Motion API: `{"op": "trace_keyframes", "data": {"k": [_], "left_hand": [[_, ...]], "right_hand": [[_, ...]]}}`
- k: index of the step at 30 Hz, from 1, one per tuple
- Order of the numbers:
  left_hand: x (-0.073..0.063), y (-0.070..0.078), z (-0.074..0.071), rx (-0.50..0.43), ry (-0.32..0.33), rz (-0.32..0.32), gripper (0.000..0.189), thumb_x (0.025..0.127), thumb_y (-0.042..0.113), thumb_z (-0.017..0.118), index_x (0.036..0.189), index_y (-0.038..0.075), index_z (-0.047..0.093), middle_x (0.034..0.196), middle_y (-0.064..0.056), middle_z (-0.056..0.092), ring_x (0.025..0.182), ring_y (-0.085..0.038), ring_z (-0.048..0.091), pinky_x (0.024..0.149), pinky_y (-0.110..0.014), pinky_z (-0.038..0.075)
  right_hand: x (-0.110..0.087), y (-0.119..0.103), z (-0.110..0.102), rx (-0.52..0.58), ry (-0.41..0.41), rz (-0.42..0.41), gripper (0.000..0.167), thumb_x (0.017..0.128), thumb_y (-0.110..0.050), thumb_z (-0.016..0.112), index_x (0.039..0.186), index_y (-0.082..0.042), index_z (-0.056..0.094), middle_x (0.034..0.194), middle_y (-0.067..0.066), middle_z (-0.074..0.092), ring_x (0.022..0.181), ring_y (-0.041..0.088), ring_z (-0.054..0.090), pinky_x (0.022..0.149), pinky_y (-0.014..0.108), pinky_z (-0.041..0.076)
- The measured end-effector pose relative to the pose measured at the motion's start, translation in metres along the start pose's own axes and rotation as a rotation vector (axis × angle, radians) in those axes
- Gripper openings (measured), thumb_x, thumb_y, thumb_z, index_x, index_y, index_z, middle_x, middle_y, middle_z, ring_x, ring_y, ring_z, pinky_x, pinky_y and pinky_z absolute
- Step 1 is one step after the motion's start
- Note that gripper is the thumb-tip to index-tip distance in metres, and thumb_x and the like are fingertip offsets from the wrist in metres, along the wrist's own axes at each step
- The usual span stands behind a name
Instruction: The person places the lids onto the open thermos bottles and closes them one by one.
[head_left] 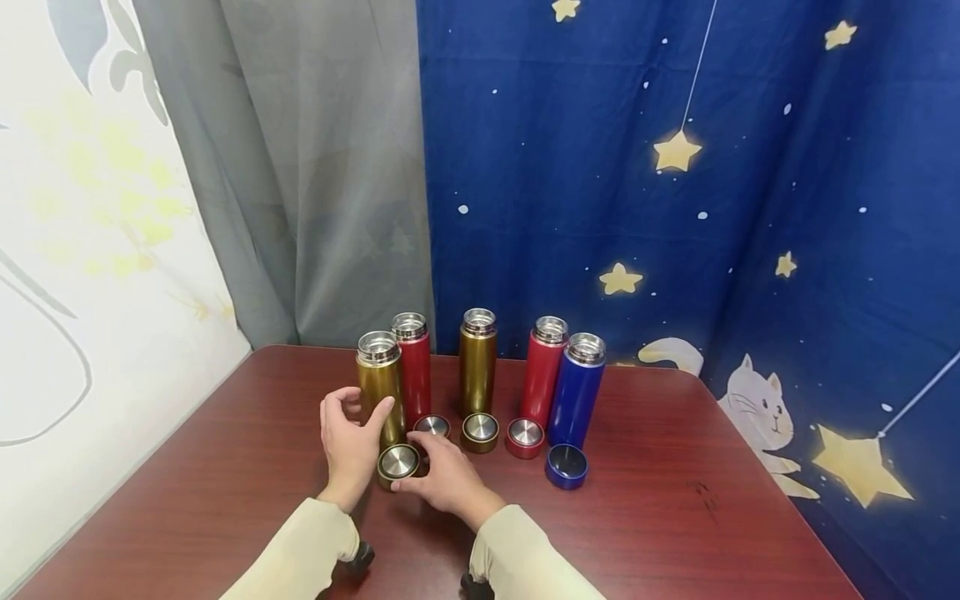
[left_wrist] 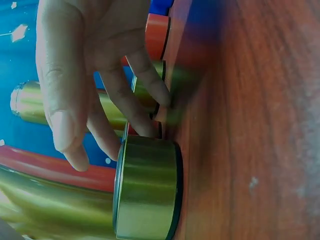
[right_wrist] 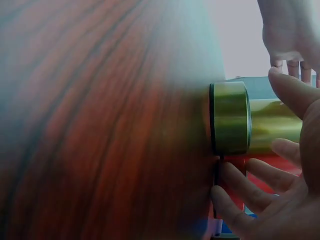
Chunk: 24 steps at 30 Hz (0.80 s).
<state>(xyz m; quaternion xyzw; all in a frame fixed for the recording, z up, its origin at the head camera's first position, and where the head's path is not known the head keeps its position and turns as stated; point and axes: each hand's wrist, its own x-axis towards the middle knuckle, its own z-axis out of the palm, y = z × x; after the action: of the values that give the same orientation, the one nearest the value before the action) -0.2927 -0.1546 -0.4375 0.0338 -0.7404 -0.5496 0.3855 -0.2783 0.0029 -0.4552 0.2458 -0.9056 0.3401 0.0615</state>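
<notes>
A gold thermos [head_left: 380, 392] stands upright with its mouth uncovered, its gold lid [head_left: 398, 463] lying on the table in front. My left hand [head_left: 351, 442] is at the left of this thermos, thumb and fingers spread apart. Around the gold lid, my right hand [head_left: 447, 475] holds its thumb on the near side and its fingers on the far side. The left wrist view shows those right-hand fingertips close to the lid's upper edge, without a grip on it. In the right wrist view, the lid [right_wrist: 230, 119] stands between the thumb and fingers of my right hand [right_wrist: 285, 205].
Beside and behind stand a red thermos [head_left: 417, 371], another gold one [head_left: 477, 367], a second red one [head_left: 543, 371] and a blue one [head_left: 577, 396], all uncovered. Their lids, including the blue lid [head_left: 566, 468], lie in front on the brown table [head_left: 675, 517]. Curtains hang behind.
</notes>
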Motion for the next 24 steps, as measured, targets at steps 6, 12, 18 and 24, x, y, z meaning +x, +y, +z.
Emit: {"op": "trace_keyframes", "data": {"k": [6, 12, 18, 24], "left_hand": [[0.005, -0.002, 0.001, -0.026, -0.042, -0.030, 0.067, 0.079, 0.031, 0.082, 0.130, 0.005, 0.048, 0.117, -0.012, 0.054, 0.103, -0.026, 0.053, 0.083, -0.038, 0.041], [0.010, -0.008, 0.000, -0.036, -0.147, -0.087, 0.075, 0.081, 0.033, 0.080, 0.140, 0.009, 0.042, 0.130, -0.014, 0.052, 0.114, -0.031, 0.051, 0.095, -0.047, 0.043], [0.014, -0.013, 0.000, -0.007, -0.223, -0.120, 0.082, 0.081, 0.035, 0.080, 0.145, 0.008, 0.037, 0.137, -0.016, 0.049, 0.120, -0.033, 0.049, 0.100, -0.048, 0.040], [0.018, -0.014, 0.004, 0.019, -0.272, -0.130, 0.085, 0.082, 0.034, 0.079, 0.147, 0.007, 0.033, 0.139, -0.018, 0.048, 0.121, -0.034, 0.049, 0.100, -0.049, 0.040]], "right_hand": [[0.002, -0.004, 0.004, -0.074, -0.025, 0.003, 0.072, 0.073, -0.044, 0.083, 0.135, -0.019, 0.056, 0.128, 0.000, 0.060, 0.117, 0.017, 0.056, 0.092, 0.040, 0.049], [0.006, -0.005, 0.007, -0.138, -0.050, 0.011, 0.071, 0.073, -0.045, 0.084, 0.134, -0.022, 0.056, 0.124, -0.001, 0.062, 0.113, 0.016, 0.058, 0.088, 0.038, 0.051], [0.006, -0.010, 0.009, -0.205, -0.071, 0.010, 0.070, 0.073, -0.044, 0.084, 0.133, -0.022, 0.057, 0.125, -0.002, 0.062, 0.114, 0.017, 0.058, 0.089, 0.037, 0.051], [0.006, -0.011, 0.012, -0.277, -0.068, -0.015, 0.066, 0.075, -0.044, 0.082, 0.132, -0.023, 0.058, 0.128, -0.003, 0.061, 0.118, 0.016, 0.056, 0.092, 0.035, 0.049]]}}
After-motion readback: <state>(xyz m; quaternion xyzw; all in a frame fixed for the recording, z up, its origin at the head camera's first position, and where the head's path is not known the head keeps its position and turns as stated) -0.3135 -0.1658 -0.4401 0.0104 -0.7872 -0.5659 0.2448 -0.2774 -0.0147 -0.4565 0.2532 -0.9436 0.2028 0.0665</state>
